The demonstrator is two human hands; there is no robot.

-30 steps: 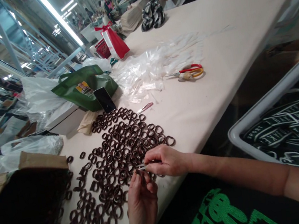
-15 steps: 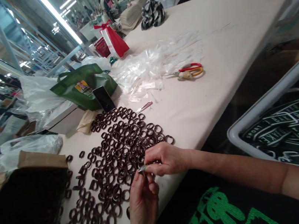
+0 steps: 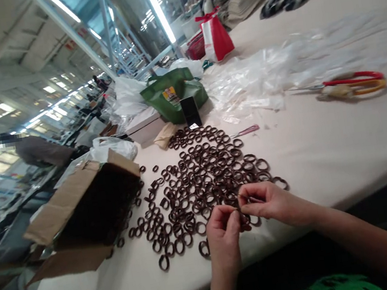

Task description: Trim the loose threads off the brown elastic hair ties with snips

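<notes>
Many small dark brown loops [image 3: 198, 178] lie in a spread-out heap on the pale table. At the heap's near right edge, my left hand [image 3: 224, 232] is closed, thumb against fingers, on what looks like one of these loops, mostly hidden. My right hand [image 3: 269, 204] meets it fingertip to fingertip. Its thumb and forefinger are pinched on something small that blur and the fingers hide. More loops lie just behind and under both hands.
An open cardboard box [image 3: 90, 209] lies tipped at left. Behind the heap are a phone [image 3: 190, 111], a green bag [image 3: 171, 95] and a pink-handled tool [image 3: 247, 130]. Scissors [image 3: 355, 85] and clear plastic bags [image 3: 269, 70] lie to the right. A person [image 3: 41, 148] is at far left.
The view has swung left, so the table things appear further right. My hands stay together beside the heap; the small silvery piece seen at my right fingertips no longer shows clearly.
</notes>
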